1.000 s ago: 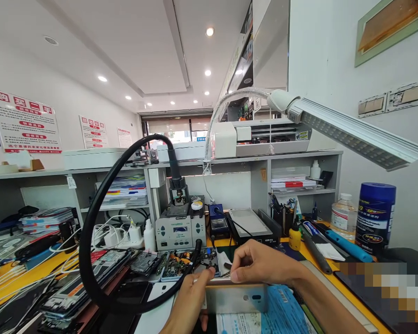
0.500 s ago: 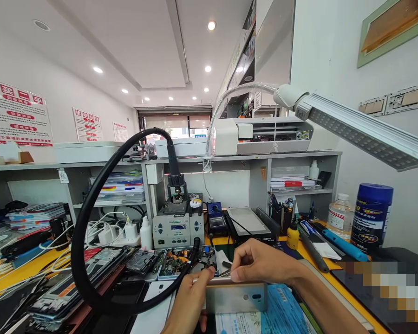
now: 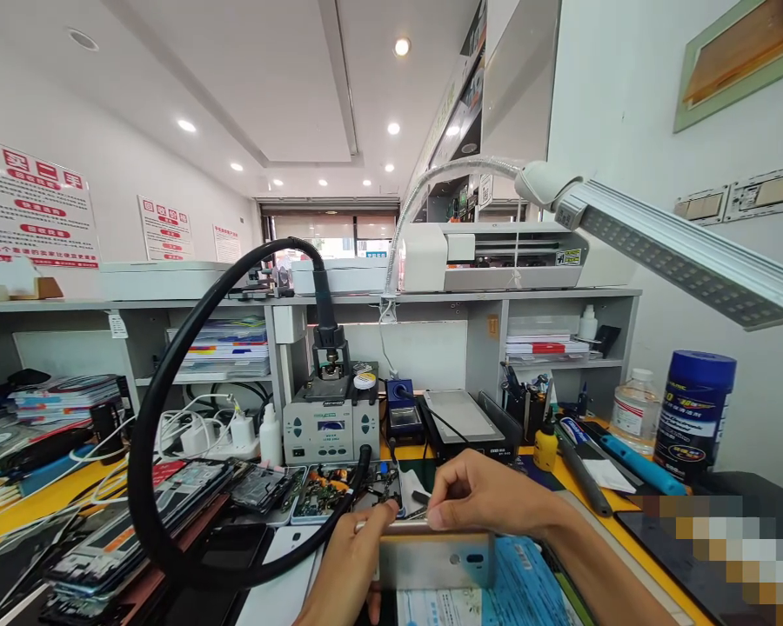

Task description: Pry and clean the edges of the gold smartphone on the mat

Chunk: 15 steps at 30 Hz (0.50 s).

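A silver phone [image 3: 434,558] stands on its long edge at the bottom middle, its back with a camera window facing me. My left hand [image 3: 344,569] wraps around its left end, thumb up on the top edge. My right hand [image 3: 486,496] reaches in from the right, its fingers pinched together on the phone's top edge; anything held in the pinch is too small to make out. Under the phone lies a blue printed sheet [image 3: 522,591].
A hot-air station [image 3: 330,424] with a thick black hose [image 3: 150,435] looping left stands behind. Circuit boards [image 3: 326,491] and stacked phones [image 3: 137,530] crowd the yellow bench. A lamp head [image 3: 679,252] hangs at right over a blue can [image 3: 693,416], bottle and blue-handled tools.
The view drifted slightly rightward and down. Both hands stay on the phone's top edge with little movement.
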Each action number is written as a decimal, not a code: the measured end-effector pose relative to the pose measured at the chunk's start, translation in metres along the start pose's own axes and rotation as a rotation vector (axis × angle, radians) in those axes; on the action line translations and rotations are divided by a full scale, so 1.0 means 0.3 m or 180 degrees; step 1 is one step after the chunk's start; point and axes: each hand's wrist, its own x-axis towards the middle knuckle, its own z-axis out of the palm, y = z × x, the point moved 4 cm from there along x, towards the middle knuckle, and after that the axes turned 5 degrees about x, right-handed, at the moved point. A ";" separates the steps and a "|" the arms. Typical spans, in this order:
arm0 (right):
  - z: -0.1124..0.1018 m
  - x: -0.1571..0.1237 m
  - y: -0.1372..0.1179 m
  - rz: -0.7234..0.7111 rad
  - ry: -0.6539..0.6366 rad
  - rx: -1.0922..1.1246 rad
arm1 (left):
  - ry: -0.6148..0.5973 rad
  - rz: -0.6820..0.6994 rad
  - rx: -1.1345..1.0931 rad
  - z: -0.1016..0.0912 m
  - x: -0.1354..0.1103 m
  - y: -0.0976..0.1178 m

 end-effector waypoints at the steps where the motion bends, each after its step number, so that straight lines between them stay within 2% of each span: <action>1: -0.001 -0.001 0.001 -0.0002 -0.0003 -0.0019 | -0.0002 0.0007 0.0000 0.000 0.001 -0.001; 10: -0.017 -0.016 -0.005 0.0035 0.0014 -0.0112 | 0.0070 -0.0154 -0.0028 -0.017 0.018 -0.034; 15: -0.020 -0.015 -0.006 -0.0040 0.0045 -0.0069 | 0.0033 -0.0067 -0.0017 -0.012 0.027 -0.039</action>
